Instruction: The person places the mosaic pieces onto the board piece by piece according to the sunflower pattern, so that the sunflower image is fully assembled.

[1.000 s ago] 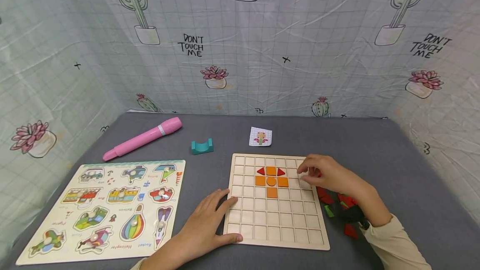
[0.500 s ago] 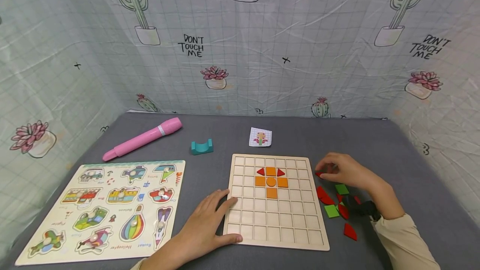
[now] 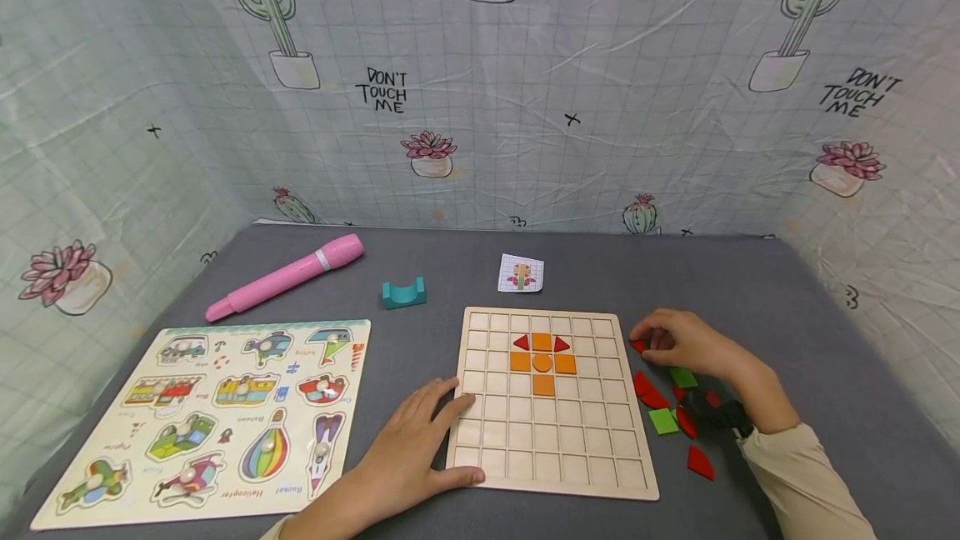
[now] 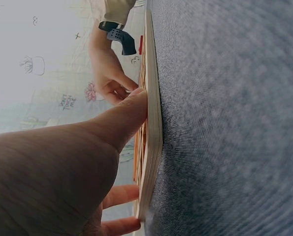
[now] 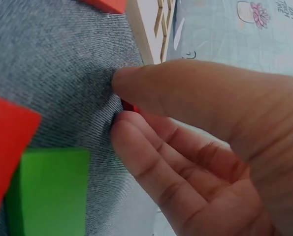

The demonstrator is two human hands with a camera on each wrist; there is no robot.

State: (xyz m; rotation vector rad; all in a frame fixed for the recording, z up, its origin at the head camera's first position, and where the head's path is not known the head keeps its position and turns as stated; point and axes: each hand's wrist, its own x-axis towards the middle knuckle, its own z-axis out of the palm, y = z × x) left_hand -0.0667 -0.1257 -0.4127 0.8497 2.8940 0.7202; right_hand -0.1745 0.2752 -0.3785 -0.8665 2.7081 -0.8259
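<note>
The square wooden grid board [image 3: 596, 440] lies flat in the head view, with orange square tiles, an orange round tile [image 3: 542, 364] and two red triangle tiles [image 3: 562, 344] in its upper half. My left hand [image 3: 408, 448] rests against the board's left side, fingers extended; in the left wrist view its thumb [image 4: 129, 110] lies on the board's edge. Just off the board's right edge, my right hand [image 3: 686, 344] has thumb and fingers around a small red tile [image 5: 129, 106] at the cloth. Most of that tile is hidden by the fingers.
Loose red tiles [image 3: 701, 463] and green square tiles [image 3: 663, 422] lie beneath and beside the right wrist. A small pattern card [image 3: 521, 273] is behind the board. Leftward are a teal cradle-shaped block [image 3: 404, 293], a pink pen-shaped stick [image 3: 288, 277] and a vehicle picture puzzle [image 3: 202, 423].
My right hand has moved from over the board's upper right corner to the right, down to a small red tile beside the board. The left hand and the tiles on the board stay put.
</note>
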